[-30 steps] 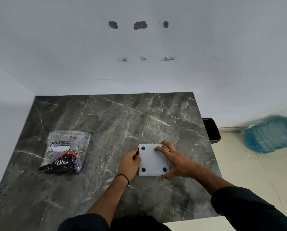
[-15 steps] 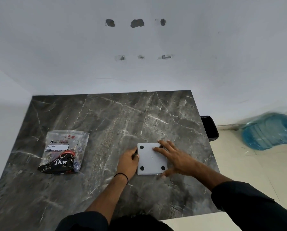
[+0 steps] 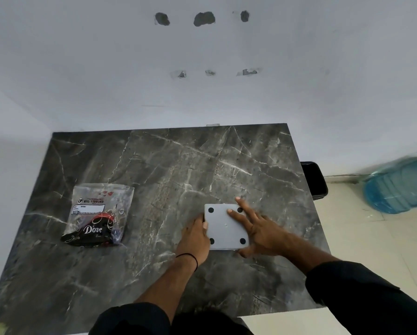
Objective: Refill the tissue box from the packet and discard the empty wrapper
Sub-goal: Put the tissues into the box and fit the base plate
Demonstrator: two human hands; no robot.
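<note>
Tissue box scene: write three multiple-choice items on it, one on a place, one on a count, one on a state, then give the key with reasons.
1. Where does the tissue packet lie relative to the tissue box?
A. To its left on the table
B. On top of it
C. On the floor to its right

2. How many black round feet show on the box's upturned face?
A. Two
B. Four
C. Six

3. How are the hands placed on the box?
A. Both are clear of it
B. Only the right hand touches it
C. The left hand is at its left edge and the right hand lies spread over its right side

Key: 1 A, the packet lies apart, left of the box on the marble table. 2 B, one dot sits near each corner. 3 C, both hands touch the box.
</note>
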